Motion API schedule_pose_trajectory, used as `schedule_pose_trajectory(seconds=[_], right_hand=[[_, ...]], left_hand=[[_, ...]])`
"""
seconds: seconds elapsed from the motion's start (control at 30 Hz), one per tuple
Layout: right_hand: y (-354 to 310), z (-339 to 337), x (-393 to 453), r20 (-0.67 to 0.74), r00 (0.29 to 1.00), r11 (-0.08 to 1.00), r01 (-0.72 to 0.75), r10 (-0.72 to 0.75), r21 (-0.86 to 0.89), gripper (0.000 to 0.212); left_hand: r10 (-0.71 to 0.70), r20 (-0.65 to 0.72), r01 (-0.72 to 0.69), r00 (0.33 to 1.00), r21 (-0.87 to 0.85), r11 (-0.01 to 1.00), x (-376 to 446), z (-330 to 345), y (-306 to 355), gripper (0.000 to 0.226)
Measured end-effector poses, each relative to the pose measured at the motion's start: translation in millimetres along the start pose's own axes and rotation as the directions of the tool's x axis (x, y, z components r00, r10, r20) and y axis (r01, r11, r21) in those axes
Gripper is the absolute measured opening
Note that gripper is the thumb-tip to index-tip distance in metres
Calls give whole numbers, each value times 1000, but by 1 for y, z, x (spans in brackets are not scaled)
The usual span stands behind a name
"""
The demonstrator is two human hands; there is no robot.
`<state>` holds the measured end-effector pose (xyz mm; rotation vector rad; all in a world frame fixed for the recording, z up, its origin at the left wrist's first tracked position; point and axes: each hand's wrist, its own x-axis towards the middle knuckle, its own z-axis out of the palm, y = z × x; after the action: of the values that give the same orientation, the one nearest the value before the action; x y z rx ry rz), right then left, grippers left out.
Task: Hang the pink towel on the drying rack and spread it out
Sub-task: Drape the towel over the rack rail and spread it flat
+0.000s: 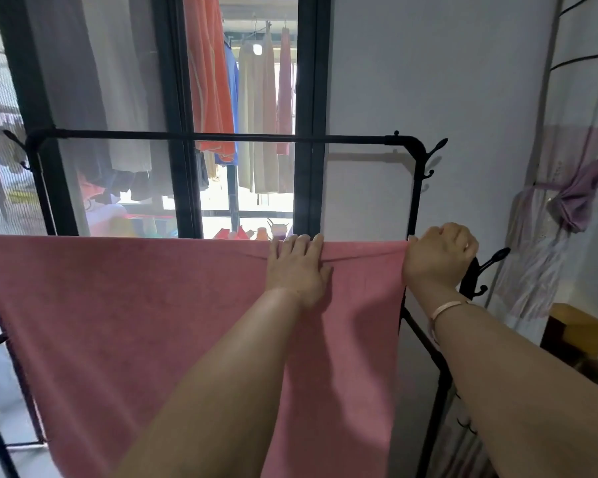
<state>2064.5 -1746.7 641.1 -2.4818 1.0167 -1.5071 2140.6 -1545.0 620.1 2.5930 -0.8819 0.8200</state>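
Observation:
The pink towel (135, 322) hangs over the near bar of the black drying rack (221, 136) and spreads from the left edge of view to the rack's right post. My left hand (296, 267) lies flat on the towel's top edge, fingers curled over the bar. At the towel's top right corner, my right hand (439, 257) is closed on the corner, beside the rack's right post. The near bar itself is hidden under the cloth.
The rack's far top bar is bare, with coat hooks (491, 263) at its right corners. Behind stand a dark-framed window (308, 98) with clothes hanging outside, a white wall, a tied curtain (573, 201) at right and a yellow box (577, 329).

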Motion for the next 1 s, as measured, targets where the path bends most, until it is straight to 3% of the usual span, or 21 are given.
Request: schedule_pose_trajectory(seconds=[0.07, 0.13, 0.2, 0.37, 0.6, 0.8, 0.87, 1.0], right_hand=[[-5, -1, -4, -20, 984, 983, 178, -177, 43, 12], [-4, 2, -11, -16, 917, 909, 398, -399, 125, 17], [1, 4, -16, 20, 879, 868, 468, -477, 164, 17], [9, -2, -17, 40, 889, 860, 429, -456, 275, 15], [4, -14, -7, 116, 959, 827, 155, -257, 541, 21], [11, -17, -1, 218, 955, 842, 53, -199, 536, 6], [10, -19, -6, 255, 930, 848, 99, -265, 520, 15], [8, -7, -14, 239, 856, 857, 357, -460, 371, 33]], left_hand=[[-5, -38, 4, 999, -14, 1000, 0, 0, 0, 55], [-9, -87, 5, 996, -49, 999, 1, -1, -1, 48], [-15, -158, -4, 987, -116, 993, 2, -3, -4, 39], [-67, -285, 0, 956, -231, 973, 5, -9, -2, 26], [-185, -295, 85, 937, -321, 943, 10, -18, 14, 18], [-42, -208, -20, 977, -285, 958, -4, -15, 29, 17], [-4, -150, -32, 989, -238, 971, -11, -10, 29, 20], [56, -116, -73, 992, -146, 987, -16, -5, 19, 23]])
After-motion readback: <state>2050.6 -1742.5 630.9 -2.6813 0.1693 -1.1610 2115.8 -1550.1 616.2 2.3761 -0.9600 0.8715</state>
